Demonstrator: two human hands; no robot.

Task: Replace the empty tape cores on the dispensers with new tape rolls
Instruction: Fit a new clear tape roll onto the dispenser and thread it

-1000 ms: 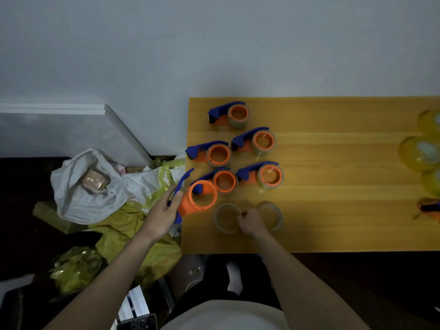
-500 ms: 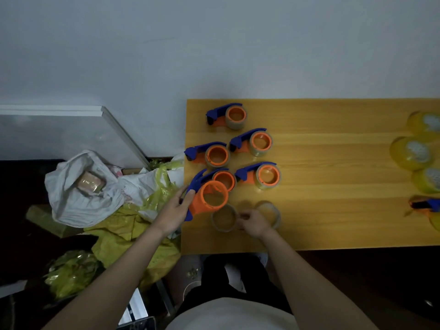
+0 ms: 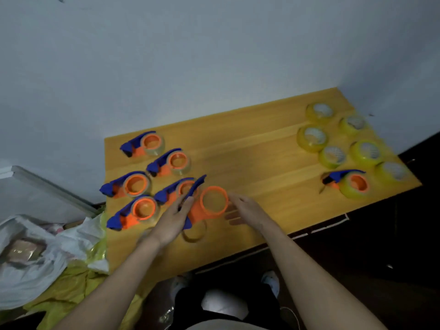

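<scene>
My left hand (image 3: 175, 216) grips an orange and blue tape dispenser (image 3: 207, 203) with a bare orange hub, held just above the wooden table (image 3: 250, 163). My right hand (image 3: 242, 208) is beside the hub's right side, fingers spread, holding nothing. An empty tape core (image 3: 194, 232) lies on the table under the held dispenser, partly hidden. Several other dispensers (image 3: 140, 184) with thin cores lie at the table's left. Several new yellow tape rolls (image 3: 312, 138) sit at the far right, next to a dispenser loaded with a yellow roll (image 3: 350, 184).
A white wall runs behind the table. Left of the table, on the floor, lie a white bag (image 3: 31, 253) and yellow plastic bags (image 3: 71, 289). A grey panel (image 3: 47, 186) leans against the wall at left. My legs and shoes (image 3: 270, 282) are below the table's near edge.
The view swung right, bringing the yellow rolls into sight. My left hand carried the bare dispenser rightward over the table. My right hand left the empty cores and opened beside the hub.
</scene>
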